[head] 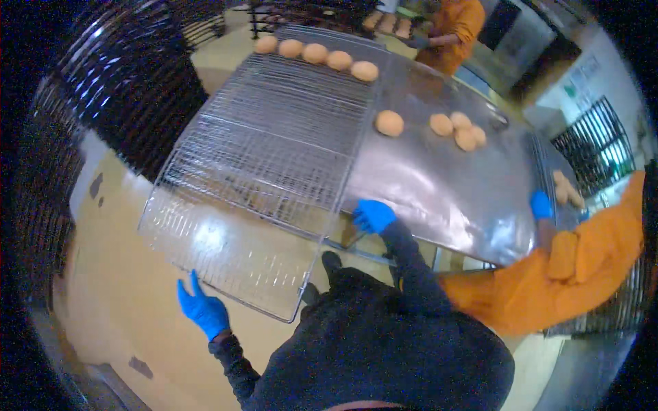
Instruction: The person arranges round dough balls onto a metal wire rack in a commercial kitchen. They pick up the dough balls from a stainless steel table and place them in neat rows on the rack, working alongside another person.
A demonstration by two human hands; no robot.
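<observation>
My left hand (203,310), in a blue glove, is beside the near edge of a wire rack (247,300), its fingers apart and nothing seen in them. At the front edge of a metal table (416,180) is my right hand (375,216), also blue-gloved, with its fingers bent; whether it grips anything is unclear. The wire rack reaches over the table's left part and out past its edge. Along the rack's far end lies a row of round bread pieces (314,53). A single round piece (389,123) and a small cluster (465,137) rest on the bare metal.
At the right, a person in orange clothing (560,272) has a blue-gloved hand by the table edge. Another person in orange (452,36) stands behind the table, near a tray of loaves (388,25). Dark slatted racks (123,92) stand at the left. More bread pieces (566,190) lie at the far right.
</observation>
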